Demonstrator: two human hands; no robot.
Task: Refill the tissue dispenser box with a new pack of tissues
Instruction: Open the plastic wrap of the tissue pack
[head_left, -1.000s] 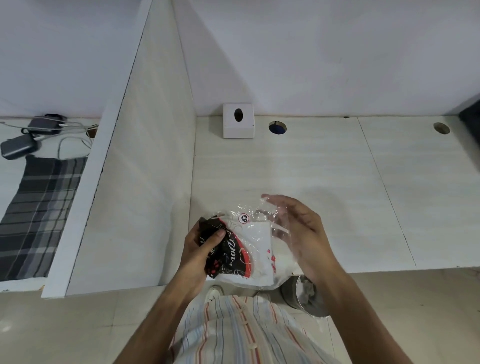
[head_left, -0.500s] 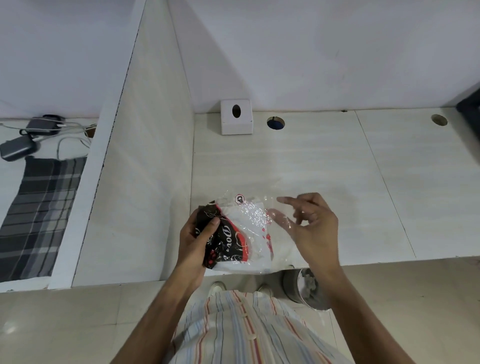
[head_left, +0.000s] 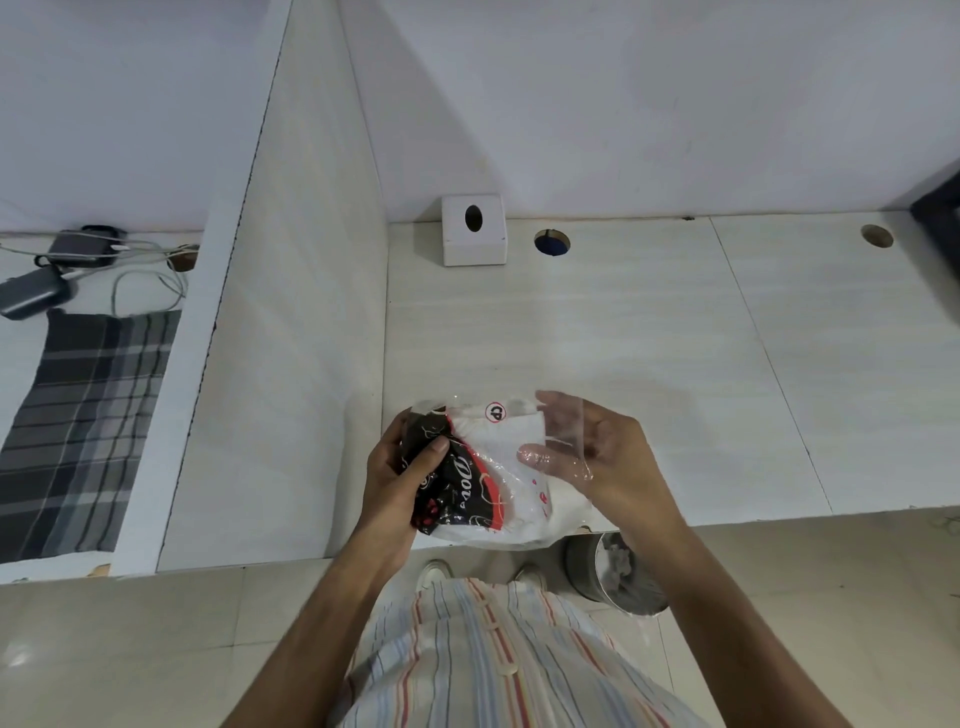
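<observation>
- Desk (head_left: 649, 364): white tissue dispenser box (head_left: 473, 229) sitting at back by the wall, well apart from hands.
- Tissue pack (head_left: 493, 478): being held over desk's near edge; prob. light, soft, squashy; wrapper slick & crinkly, so best taken by the sides, w/o crushing.
- Left hand (head_left: 400, 473): grip clamping pack's dark printed end.
- Right hand (head_left: 597, 452): fingers spread wide, working loose clear film at open end.

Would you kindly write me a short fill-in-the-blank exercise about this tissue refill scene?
1. The left hand grips the ____ printed end of the tissue pack.
2. The right hand has fingers inside the pack's clear ____ wrapper.
3. The white tissue dispenser box stands against the back ____.
4. The slot in the box's top is ____ in shape.

Missing words: black; plastic; wall; oval
</observation>
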